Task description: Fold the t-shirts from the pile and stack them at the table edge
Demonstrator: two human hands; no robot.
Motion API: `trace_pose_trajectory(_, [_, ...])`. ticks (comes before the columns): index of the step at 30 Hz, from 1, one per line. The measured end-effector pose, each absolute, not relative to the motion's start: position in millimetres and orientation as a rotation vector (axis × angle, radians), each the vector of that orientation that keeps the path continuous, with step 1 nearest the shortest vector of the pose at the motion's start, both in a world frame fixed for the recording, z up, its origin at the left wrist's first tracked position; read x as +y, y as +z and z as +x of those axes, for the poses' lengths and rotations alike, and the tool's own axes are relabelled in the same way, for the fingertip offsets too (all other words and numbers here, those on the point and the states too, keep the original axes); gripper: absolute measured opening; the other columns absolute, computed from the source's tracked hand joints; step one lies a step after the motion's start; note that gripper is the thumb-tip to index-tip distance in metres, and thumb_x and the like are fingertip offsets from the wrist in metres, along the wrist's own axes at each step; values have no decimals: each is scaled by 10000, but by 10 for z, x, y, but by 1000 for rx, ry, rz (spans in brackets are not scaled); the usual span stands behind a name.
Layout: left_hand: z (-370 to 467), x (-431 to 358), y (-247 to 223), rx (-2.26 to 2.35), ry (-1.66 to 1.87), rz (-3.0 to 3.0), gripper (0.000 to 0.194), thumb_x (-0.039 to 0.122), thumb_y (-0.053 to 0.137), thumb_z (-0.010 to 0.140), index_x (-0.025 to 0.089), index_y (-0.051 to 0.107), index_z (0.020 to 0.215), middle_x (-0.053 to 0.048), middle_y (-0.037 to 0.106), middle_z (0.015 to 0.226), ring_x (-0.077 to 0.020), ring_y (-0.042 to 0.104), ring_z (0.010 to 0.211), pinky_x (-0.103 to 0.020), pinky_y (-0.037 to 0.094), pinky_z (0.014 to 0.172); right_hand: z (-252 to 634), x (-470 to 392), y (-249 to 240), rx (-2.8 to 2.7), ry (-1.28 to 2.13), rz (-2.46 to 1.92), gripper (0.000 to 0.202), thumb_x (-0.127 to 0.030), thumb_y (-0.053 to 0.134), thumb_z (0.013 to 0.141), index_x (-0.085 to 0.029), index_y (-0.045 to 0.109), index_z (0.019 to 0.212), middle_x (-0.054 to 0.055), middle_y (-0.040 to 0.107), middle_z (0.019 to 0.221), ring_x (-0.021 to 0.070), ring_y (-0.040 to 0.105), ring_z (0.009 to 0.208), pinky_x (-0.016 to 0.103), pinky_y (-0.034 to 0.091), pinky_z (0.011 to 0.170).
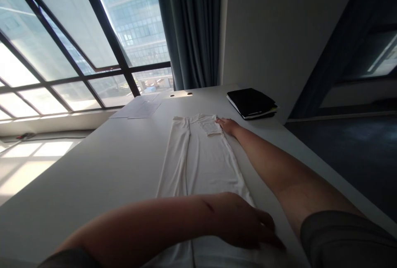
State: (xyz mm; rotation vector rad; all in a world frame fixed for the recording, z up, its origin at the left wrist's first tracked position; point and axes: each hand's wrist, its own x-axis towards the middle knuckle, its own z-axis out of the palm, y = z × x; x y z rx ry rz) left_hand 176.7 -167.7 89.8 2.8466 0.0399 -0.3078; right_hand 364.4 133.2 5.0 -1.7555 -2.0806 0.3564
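Observation:
A white T-shirt (pixel 211 160) lies lengthwise on the table, partly folded, with a sleeve turned in near its far end and a long fold down its left part. Out at the far right corner, my right hand (pixel 228 125) has its fingers closed on the shirt's edge beside that sleeve. My left arm reaches across the near part of the cloth. At its end my left hand (pixel 248 223) is curled, fingers down, on the shirt's near right side. The fingertips there are dark and partly hidden.
The white table (pixel 118 164) carries a black folder (pixel 251 101) at the far right and paper sheets (pixel 141 108) at the far left. Two round holes sit near its far edge. Behind stand a dark curtain (pixel 194 28), a wall and large windows (pixel 74 32).

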Motion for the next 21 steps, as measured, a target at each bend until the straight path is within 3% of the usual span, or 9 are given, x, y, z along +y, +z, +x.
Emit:
trace_pose_trajectory(4, [1761, -1762, 918, 77, -342, 2906, 303, 296, 580, 987, 291, 655, 1281, 7, 679, 1282, -200, 729, 932, -339, 539, 634, 3613, 1306, 114, -2028, 383, -1789, 632, -543, 280, 1110, -140, 727, 1303, 152, 724, 1299, 276, 643, 1237, 294, 433, 1029])
trace_pose_trajectory(7, [1617, -1840, 929, 216, -148, 2995, 216, 320, 547, 1016, 303, 649, 1206, 15, 662, 1271, -164, 696, 819, -311, 479, 546, 3524, 1277, 201, -1993, 358, -1791, 646, -542, 271, 1113, -137, 748, 1271, 151, 742, 1262, 267, 653, 1224, 276, 435, 1010])
trace_pose_trajectory(12, [1160, -1977, 950, 329, 215, 3080, 146, 309, 501, 1059, 285, 610, 1153, 20, 651, 1280, -129, 644, 823, -309, 486, 603, 3233, 1339, 428, -1965, 296, -1772, 613, -492, 250, 1117, -167, 724, 1332, 118, 748, 1262, 249, 640, 1253, 285, 436, 1035])
trace_pose_trajectory(18, [437, -2181, 970, 452, 198, 3137, 64, 302, 584, 1035, 244, 591, 1009, 17, 667, 1146, -128, 592, 788, -325, 432, 552, 2605, 1510, 673, -2065, 257, -1723, 648, -510, 218, 1112, -147, 658, 1419, 143, 692, 1362, 279, 557, 1369, 345, 381, 1146])
trace_pose_trajectory(21, [136, -2249, 830, 517, 156, 3067, 155, 387, 667, 997, 249, 599, 1015, 24, 667, 1172, -143, 603, 899, -322, 460, 643, 2240, 1472, 589, -2218, 286, -1640, 582, -509, 281, 1110, -196, 578, 1500, 109, 591, 1503, 255, 474, 1449, 355, 324, 1202])
